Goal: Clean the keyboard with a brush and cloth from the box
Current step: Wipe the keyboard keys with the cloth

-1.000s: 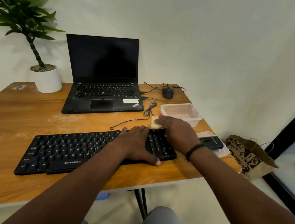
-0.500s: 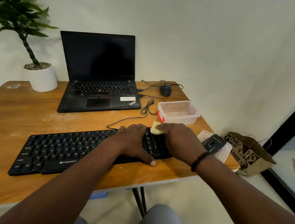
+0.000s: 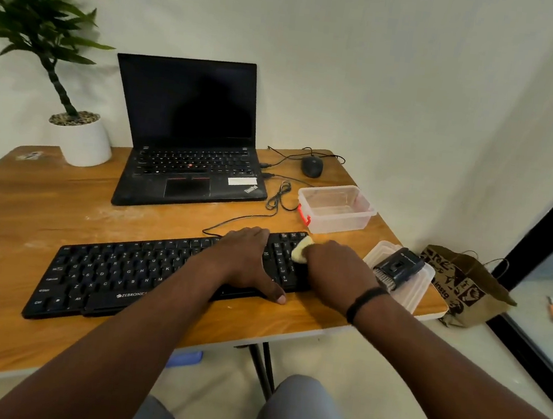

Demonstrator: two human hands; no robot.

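Both forearms are bare from the bottom of the view up to the hands, with no sleeve showing on either. The left hand wears nothing on its wrist or on the fingers that show, while the right hand has a thin black band around its wrist, plain and narrow, with no face or marking to be made out. At the bottom edge, both knees are covered by trousers of light grey cloth.
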